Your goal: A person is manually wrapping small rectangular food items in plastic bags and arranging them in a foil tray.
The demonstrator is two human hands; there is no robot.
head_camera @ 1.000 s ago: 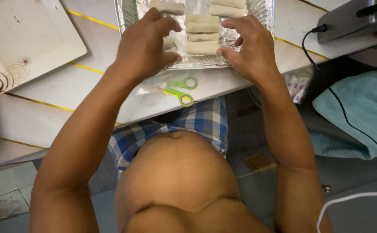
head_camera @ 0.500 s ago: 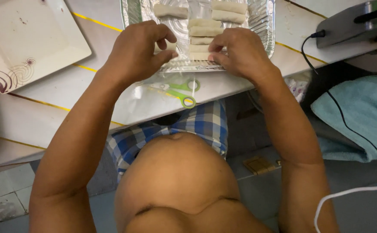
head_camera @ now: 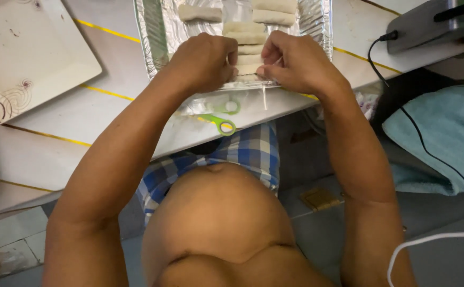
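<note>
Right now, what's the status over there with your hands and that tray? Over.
Left hand and right hand both pinching one pale rolled pastry at near edge of silver foil tray. Green-handled scissors lie just below. Nothing in the way.

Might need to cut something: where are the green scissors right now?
The green-handled scissors lie on the table's near edge, just below the foil tray, under the left hand.
</note>
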